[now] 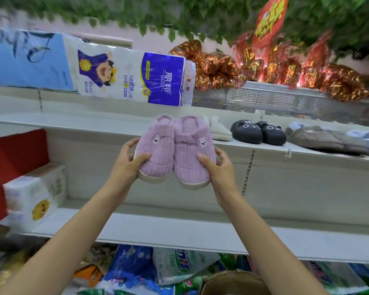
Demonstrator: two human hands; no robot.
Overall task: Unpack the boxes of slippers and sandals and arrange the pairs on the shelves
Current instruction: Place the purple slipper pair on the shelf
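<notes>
Hands (128, 165) (both curled) around purple slippers (175, 152)

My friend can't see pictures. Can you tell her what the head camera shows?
Two hands, left hand and right hand, hold a pair of purple slippers before a white shelf with black cat slippers on it.

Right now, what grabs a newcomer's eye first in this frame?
The pair of purple fuzzy slippers at centre, held side by side in front of the white shelf, the left hand gripping one and the right hand the other. Next, the black cat-face slippers on that shelf to the right, and the shiny red-gold wrapped bundles above them.
</notes>
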